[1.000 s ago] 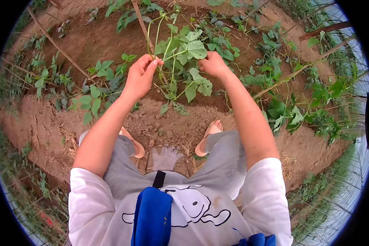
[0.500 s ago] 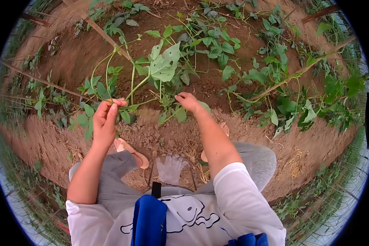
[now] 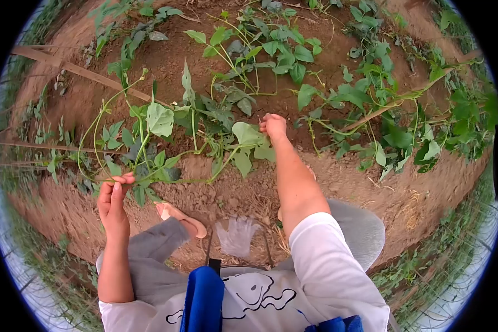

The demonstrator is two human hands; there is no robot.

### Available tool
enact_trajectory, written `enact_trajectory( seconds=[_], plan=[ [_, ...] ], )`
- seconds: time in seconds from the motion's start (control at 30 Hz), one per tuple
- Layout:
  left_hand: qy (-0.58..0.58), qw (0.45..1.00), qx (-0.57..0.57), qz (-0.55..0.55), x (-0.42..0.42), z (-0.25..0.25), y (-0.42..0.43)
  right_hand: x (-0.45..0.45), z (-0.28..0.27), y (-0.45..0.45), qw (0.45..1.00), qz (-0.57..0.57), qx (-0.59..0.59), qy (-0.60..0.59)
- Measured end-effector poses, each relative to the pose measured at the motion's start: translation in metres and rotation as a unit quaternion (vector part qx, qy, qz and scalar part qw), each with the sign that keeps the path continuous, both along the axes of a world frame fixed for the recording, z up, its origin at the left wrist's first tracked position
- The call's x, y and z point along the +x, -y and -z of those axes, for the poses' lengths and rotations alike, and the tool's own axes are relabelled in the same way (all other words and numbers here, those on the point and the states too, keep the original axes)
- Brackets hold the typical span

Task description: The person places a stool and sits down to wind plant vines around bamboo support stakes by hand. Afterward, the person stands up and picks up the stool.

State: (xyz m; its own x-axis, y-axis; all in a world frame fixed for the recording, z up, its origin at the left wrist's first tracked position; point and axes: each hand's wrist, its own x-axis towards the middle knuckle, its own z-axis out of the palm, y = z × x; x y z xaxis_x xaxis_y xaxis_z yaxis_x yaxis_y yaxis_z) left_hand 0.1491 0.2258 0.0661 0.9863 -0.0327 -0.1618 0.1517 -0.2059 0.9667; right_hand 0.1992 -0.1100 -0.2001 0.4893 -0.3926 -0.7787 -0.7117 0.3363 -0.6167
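Observation:
My left hand point(image 3: 114, 203) pinches a thin green vine point(image 3: 192, 180) between thumb and fingertips, low on the left. The vine's long stem loops up from there and also runs right, toward a cluster of leaves. A pale leaf with small holes point(image 3: 160, 119) stands up near the loop. My right hand point(image 3: 274, 127) is closed beside a broad green leaf point(image 3: 247, 134), just above the soil. Whatever its fingertips hold, if anything, is too small to make out.
A wooden stake point(image 3: 97, 76) slants across the upper left. Another vine-wrapped stick point(image 3: 395, 103) crosses the right side among dense leaves. Brown soil point(image 3: 326, 171) lies around the plants. A crumpled translucent plastic bag point(image 3: 237, 237) sits between my legs.
My left hand has moved down and left, drawing the vine with it. The right hand has shifted slightly right, and the slanted stake now lies farther left.

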Motion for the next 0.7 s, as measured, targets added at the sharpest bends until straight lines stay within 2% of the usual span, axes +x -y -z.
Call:
enact_trajectory(
  seconds=[0.13,0.2,0.27,0.33,0.47,0.53,0.57,0.63,0.67,0.7],
  plan=[
    [-0.016,1.000,-0.006,-0.012,0.000,-0.002,0.001,0.034,0.034,0.018,0.996,0.017,-0.078,0.029],
    [-0.017,1.000,0.005,-0.010,0.001,-0.002,0.000,0.052,0.071,0.022,0.971,-0.038,-0.213,0.098],
    [-0.028,0.999,0.008,-0.016,0.002,0.000,-0.001,0.068,0.052,0.015,0.978,-0.050,-0.188,0.077],
    [-0.031,0.999,0.012,-0.009,0.004,0.001,0.001,0.082,0.052,0.007,0.929,-0.150,-0.315,0.122],
    [-0.027,0.999,0.028,-0.005,0.008,0.006,0.001,0.097,0.059,0.000,0.902,-0.229,-0.338,0.141],
    [-0.032,0.999,0.023,-0.011,0.010,0.007,0.002,0.096,0.067,0.007,0.880,-0.309,-0.335,0.132],
    [-0.035,0.999,0.016,-0.017,0.012,0.007,0.003,0.097,0.070,0.009,0.882,-0.307,-0.333,0.132],
    [-0.039,0.999,0.010,-0.017,0.015,0.007,0.003,0.095,0.085,0.012,0.920,-0.206,-0.303,0.141],
    [-0.041,0.999,0.002,-0.020,0.016,0.008,0.003,0.093,0.093,0.013,0.920,-0.204,-0.303,0.139],
    [-0.043,0.999,0.003,-0.019,0.017,0.008,0.003,0.092,0.101,0.013,0.933,-0.147,-0.279,0.174]
  ],
)
